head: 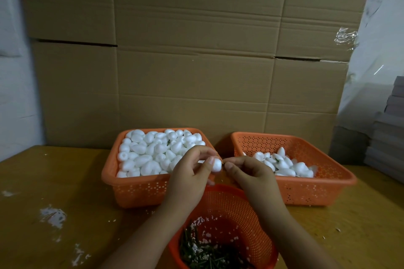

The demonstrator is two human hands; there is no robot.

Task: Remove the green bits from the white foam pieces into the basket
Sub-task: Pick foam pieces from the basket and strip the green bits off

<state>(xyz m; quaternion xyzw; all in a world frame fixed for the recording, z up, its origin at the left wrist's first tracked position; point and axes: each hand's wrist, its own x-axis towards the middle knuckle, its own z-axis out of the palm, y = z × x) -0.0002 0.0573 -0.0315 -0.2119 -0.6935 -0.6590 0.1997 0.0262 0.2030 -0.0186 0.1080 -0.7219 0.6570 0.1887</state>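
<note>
My left hand [192, 172] pinches a white foam piece [216, 164] between thumb and fingers, held above the table. My right hand [249, 172] meets it from the right, thumb and forefinger pinching a thin green bit [223, 162] at the foam's end. Below both hands stands a round orange basket [253, 220] holding several green bits [203, 253] and white crumbs. An orange tray on the left [131, 190] is heaped with white foam pieces [153, 150]. Another orange tray on the right [323, 188] holds fewer foam pieces [284, 164].
A brown wooden table [65, 181] carries white scuffs and foam crumbs. Stacked cardboard boxes [196, 50] form a wall behind the trays. Grey stacked sheets [387, 137] stand at the right edge.
</note>
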